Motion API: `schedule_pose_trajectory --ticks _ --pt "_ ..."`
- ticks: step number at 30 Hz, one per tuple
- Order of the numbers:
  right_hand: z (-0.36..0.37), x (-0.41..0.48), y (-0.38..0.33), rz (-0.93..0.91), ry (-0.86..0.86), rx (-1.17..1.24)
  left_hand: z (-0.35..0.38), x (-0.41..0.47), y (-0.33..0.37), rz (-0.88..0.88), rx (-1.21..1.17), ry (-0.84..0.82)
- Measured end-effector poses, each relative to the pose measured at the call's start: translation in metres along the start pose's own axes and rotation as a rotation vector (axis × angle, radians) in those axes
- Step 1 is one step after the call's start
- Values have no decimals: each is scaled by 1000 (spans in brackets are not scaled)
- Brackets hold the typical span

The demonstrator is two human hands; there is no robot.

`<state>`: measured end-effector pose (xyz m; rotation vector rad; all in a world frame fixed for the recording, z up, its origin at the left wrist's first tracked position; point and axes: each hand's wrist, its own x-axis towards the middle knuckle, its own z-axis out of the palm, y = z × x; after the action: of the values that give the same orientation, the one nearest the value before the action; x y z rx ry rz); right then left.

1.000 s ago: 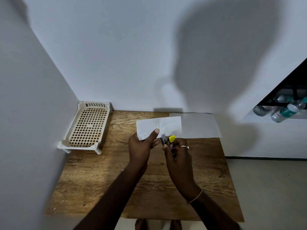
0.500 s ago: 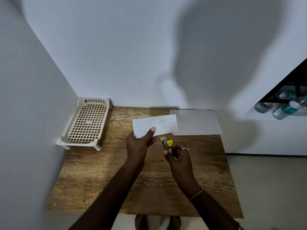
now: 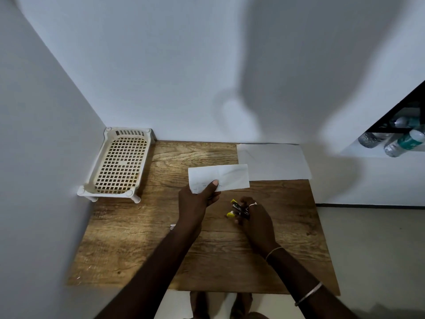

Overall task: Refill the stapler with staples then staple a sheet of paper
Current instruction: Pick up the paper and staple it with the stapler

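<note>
My left hand [image 3: 197, 200] pinches the lower left corner of a folded white paper strip [image 3: 226, 177] and holds it above the middle of the wooden table [image 3: 142, 245]. My right hand [image 3: 254, 217] grips a small stapler [image 3: 238, 209] with a dark metal body and yellow ends, low over the table, right of and below the strip. The stapler's jaws are clear of the paper. A second white sheet [image 3: 273, 162] lies flat at the table's back right edge.
A cream plastic lattice tray [image 3: 119, 165] on short legs stands in the table's back left corner against the walls. Plastic water bottles [image 3: 401, 139] lie on a shelf to the right. A tiny white scrap [image 3: 173, 226] shows beside my left forearm.
My right hand has dropped toward the table and pulled the stapler away from the paper strip's edge. My left hand kept hold of the strip, shifting slightly left.
</note>
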<state>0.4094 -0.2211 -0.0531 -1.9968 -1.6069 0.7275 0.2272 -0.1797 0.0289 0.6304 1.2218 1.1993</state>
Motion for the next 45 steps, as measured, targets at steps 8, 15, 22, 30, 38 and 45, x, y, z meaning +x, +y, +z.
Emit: schedule_pose_trajectory --ticks 8,15,22,30,38,45 --pt "-1 17 16 -233 -134 -221 -4 4 -5 -35 45 0" --pt "-7 27 18 -285 -213 -225 -4 9 -8 -65 54 -6" --pt "-7 25 22 -292 -247 -258 -3 13 -5 -84 39 -10" --pt "-32 29 -15 153 76 575 -3 18 5 -93 -9 -21" --pt "-64 50 -68 216 21 988 3 27 27 -97 -62 -67" --pt "-72 66 -75 184 94 1051 -7 42 34 -69 -75 -67"
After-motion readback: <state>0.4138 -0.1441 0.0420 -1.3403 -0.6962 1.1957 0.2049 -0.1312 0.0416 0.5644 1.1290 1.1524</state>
